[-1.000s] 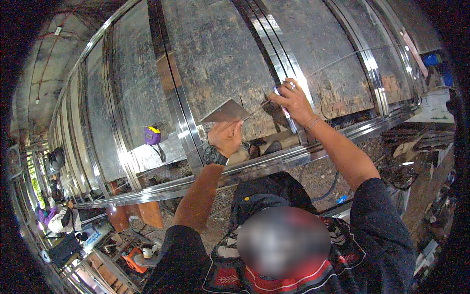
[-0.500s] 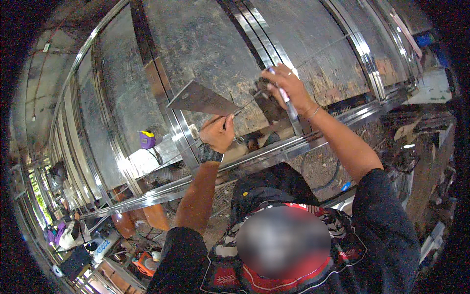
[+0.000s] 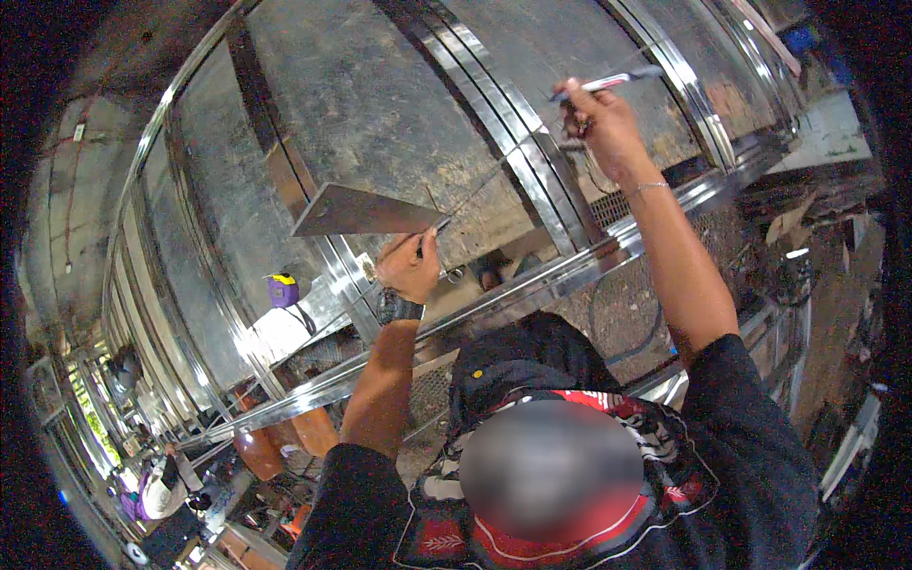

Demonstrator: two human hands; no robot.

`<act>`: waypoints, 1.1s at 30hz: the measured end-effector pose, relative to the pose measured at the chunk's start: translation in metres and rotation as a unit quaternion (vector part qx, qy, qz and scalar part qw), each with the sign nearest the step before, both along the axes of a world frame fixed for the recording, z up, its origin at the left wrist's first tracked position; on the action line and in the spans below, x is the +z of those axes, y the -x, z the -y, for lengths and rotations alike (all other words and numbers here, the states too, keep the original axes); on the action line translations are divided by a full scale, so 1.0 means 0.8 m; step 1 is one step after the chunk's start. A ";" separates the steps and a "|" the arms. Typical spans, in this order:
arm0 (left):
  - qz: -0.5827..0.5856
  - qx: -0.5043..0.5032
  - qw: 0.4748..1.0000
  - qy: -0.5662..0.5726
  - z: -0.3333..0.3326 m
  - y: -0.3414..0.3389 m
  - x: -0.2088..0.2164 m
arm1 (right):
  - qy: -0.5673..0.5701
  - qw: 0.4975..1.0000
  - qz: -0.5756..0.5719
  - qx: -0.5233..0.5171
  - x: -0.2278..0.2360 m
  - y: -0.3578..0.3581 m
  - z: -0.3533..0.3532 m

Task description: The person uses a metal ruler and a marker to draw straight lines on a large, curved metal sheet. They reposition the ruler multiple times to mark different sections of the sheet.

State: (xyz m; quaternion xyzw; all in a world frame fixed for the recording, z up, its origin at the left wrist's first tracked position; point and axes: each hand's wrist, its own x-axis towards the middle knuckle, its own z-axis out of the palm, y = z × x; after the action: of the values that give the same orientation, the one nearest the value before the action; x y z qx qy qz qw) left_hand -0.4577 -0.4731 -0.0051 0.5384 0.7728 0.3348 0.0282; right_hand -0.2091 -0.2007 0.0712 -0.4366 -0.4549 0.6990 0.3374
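My left hand (image 3: 408, 266), a watch on its wrist, is closed on the corner of a flat grey metal plate (image 3: 361, 214). The plate stands tilted over the bright metal rails, and a thin straight line or rod runs from near my fingers up to the right. Raised to the right, above the dark sheet surface, my right hand (image 3: 603, 128) grips a marker pen (image 3: 608, 84) with a pale body. The pen lies nearly level, its dark far end blurred. A shiny double rail (image 3: 503, 104) passes between my two hands.
A purple and yellow tape measure (image 3: 283, 290) sits left of my left hand, near a white sheet (image 3: 285, 332). A long polished frame edge (image 3: 494, 302) crosses in front of me. Another person (image 3: 161, 489) is at the far lower left, near orange-brown rounded objects (image 3: 256, 451).
My right hand has lifted up and right, away from the double rail, and the pen has swung from steep to nearly level. My left hand keeps its hold on the plate.
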 end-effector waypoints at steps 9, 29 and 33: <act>-0.002 -0.004 1.000 -0.020 0.004 0.001 0.007 | -0.072 0.916 0.123 0.375 -0.029 0.169 0.047; 0.060 -0.075 0.995 -0.002 0.031 0.015 -0.035 | -0.035 0.857 0.221 0.464 -0.065 0.195 0.066; 0.009 -0.167 0.985 0.032 0.039 0.023 -0.026 | -0.102 0.882 0.162 0.431 -0.077 0.184 0.073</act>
State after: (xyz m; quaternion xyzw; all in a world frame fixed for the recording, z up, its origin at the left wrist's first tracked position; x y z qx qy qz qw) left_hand -0.4762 -0.5047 -0.0259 0.6557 0.6820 0.3054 0.1081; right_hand -0.3559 -0.2593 0.0094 -0.2678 -0.7152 0.6447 -0.0335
